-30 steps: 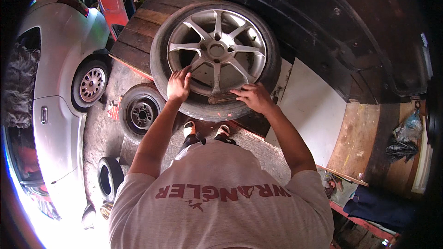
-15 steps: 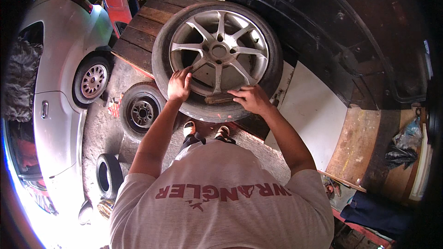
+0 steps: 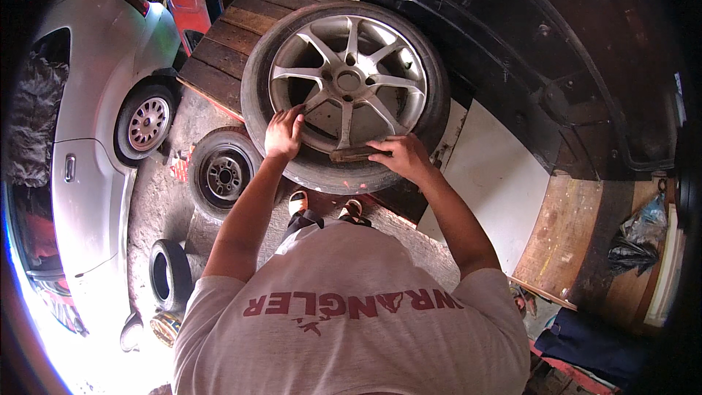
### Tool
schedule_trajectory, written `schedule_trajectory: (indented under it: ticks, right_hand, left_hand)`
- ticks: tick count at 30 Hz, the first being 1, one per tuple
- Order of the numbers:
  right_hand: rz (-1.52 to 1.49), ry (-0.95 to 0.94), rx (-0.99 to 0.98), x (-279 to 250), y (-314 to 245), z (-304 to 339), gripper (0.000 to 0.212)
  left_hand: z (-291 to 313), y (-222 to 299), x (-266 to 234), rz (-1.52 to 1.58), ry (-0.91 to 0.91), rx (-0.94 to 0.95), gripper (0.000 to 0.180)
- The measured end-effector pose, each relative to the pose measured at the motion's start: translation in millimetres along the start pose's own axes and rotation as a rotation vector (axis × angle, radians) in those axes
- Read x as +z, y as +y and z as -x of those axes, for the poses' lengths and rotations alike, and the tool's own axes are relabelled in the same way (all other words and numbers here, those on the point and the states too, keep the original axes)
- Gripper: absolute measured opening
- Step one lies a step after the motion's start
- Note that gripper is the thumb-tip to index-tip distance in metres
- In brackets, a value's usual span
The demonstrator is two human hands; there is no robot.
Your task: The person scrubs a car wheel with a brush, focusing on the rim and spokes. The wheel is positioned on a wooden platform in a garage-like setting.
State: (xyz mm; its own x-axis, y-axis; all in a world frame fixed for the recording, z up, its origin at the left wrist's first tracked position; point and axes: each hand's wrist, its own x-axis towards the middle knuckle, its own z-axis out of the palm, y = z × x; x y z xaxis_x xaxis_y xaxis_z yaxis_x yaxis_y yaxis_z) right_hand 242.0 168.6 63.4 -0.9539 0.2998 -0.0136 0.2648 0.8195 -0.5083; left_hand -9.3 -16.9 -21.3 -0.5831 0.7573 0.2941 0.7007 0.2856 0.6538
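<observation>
A silver multi-spoke alloy wheel (image 3: 348, 126) with a black tire (image 3: 257, 80) around it lies flat before me. My left hand (image 3: 286, 134) rests on the near left part of the rim, fingers stretched over its edge and thumb apart. At the near right edge of the rim, my right hand (image 3: 404, 156) pinches one end of a small brown wooden-looking block (image 3: 352, 154). That block lies along the line where rim and tire meet. Whether it has bristles underneath is hidden.
The wheel lies on a wooden plank bench (image 3: 232, 45). To the left are a silver car (image 3: 91, 175), a tire on a dark steel wheel (image 3: 224, 177) and a bare tire (image 3: 170, 276). A large black panel (image 3: 504, 51) and a white board (image 3: 497, 175) stand at the right.
The brown block has shifted slightly to the right along the near rim edge, held by my right hand. My left hand stays in place on the rim.
</observation>
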Motion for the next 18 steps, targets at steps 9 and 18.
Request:
schedule_trajectory:
  ticks: [9,18]
  right_hand:
    - [0.073,0.050,0.258,-42.5,59.5,31.9,0.038]
    - [0.011,0.063,0.312,-6.3,12.4,24.0,0.042]
  left_hand:
    - [2.6,-5.4,4.1,0.000,-0.012,-0.040,0.043]
    - [5.5,-13.8,8.9,-0.061,0.022,-0.026,0.043]
